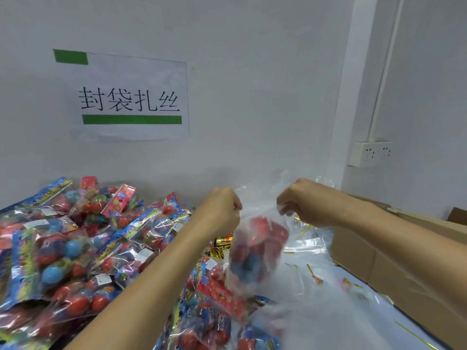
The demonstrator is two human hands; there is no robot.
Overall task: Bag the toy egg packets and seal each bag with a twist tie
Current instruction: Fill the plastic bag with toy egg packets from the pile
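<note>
Head view: left grip (222,208) and right grip (298,200) each pinch the clear bag's (257,248) mouth, holding it with egg packets inside above the tabletop's (328,299) middle; loose packets (75,248) heap at its left edge.

The tabletop (336,309) is pale and glossy. Egg packets (75,248) are heaped across its left side up to the wall. Gold twist ties (222,245) sit mid-table, loose ties (309,270) and clear bags (307,245) lie rightward, beside a cardboard box (394,269).

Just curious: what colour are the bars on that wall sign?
Green, on the sign; the head view shows it.
</note>
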